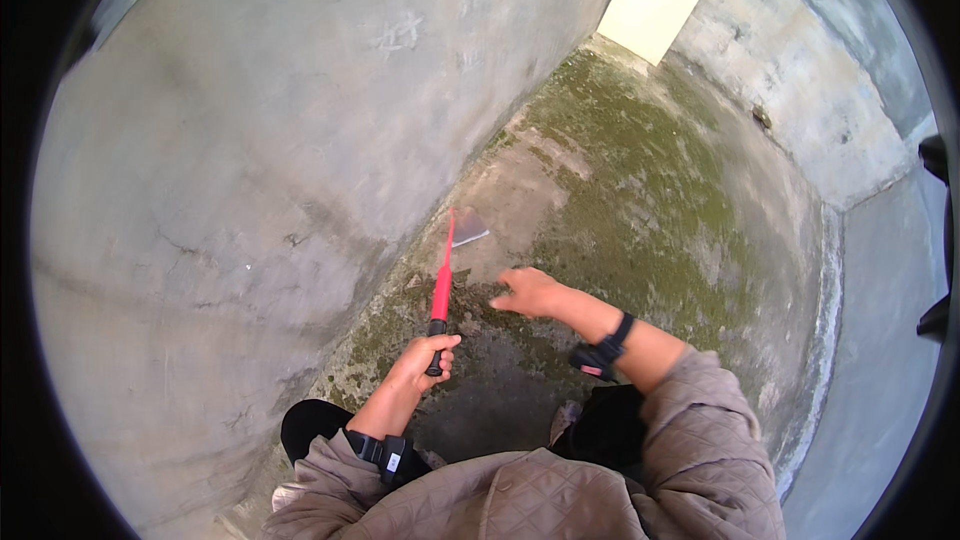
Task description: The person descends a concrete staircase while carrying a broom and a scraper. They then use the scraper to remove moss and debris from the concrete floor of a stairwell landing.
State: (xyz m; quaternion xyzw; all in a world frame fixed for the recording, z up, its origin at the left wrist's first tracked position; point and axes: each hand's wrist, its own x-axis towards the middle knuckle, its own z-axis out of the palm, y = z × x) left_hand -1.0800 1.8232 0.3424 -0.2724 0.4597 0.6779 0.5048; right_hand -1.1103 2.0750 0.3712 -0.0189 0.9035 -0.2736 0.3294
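Note:
A small hand hoe (442,294) with a red shaft and black grip is held in my left hand (424,361), whose fingers wrap the end of the grip. Its metal blade (470,229) is at the concrete floor, close to the foot of the left wall. My right hand (531,292) hovers to the right of the shaft, with a gap between thumb and fingers and nothing visible in it. Beneath it is a patch of loose dark moss and soil (480,304). Bare, scraped-looking concrete (517,199) surrounds the blade.
A grey plastered wall (247,150) rises along my left. Green moss (637,187) covers much of the floor. A pale rectangular panel (660,4) stands at the far end, and a low concrete wall (802,82) curves along the right. My shoe (564,420) shows below.

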